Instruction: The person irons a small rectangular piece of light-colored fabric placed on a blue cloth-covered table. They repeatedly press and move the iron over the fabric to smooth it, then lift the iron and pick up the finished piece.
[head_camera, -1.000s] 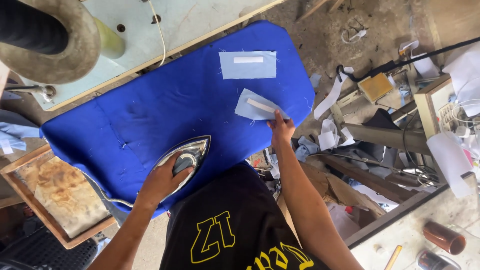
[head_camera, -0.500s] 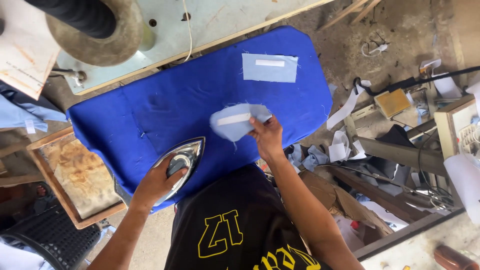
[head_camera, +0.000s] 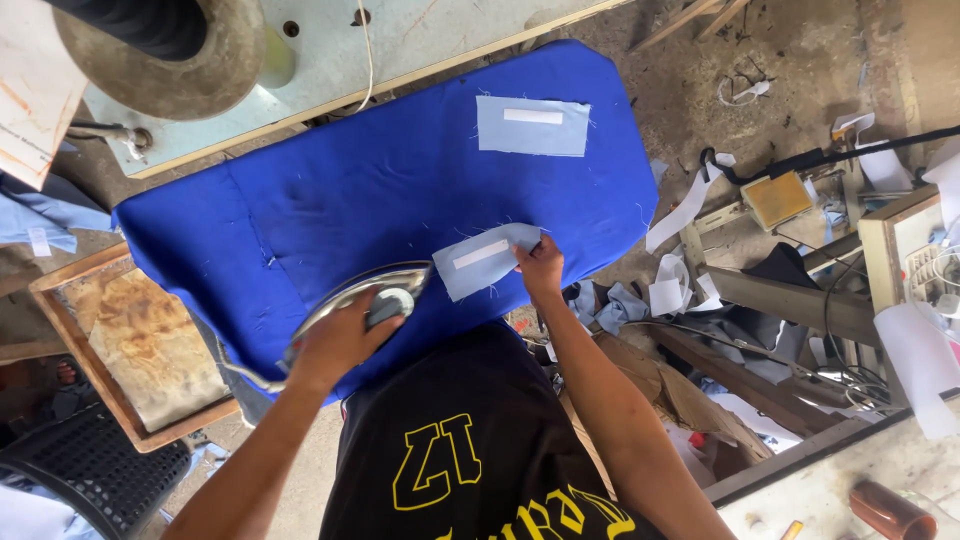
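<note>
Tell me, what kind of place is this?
Probably a small sewing workshop: a hand irons light blue fabric pieces on a blue padded board, and cloth scraps litter the dirt floor beside a workbench.

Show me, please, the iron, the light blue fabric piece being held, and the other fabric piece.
iron (head_camera: 385, 290), head view, shiny top.
held fabric piece (head_camera: 478, 262), head view, its middle.
other fabric piece (head_camera: 532, 127), head view, its middle.

A small garment workshop: a blue padded pressing board (head_camera: 330, 200) with cut fabric pieces (head_camera: 532, 125), an iron (head_camera: 360, 300), a worn worktable (head_camera: 400, 40), and cloth scraps (head_camera: 680, 290) strewn across a dirt floor (head_camera: 800, 50) beside machine frames (head_camera: 800, 290).
</note>
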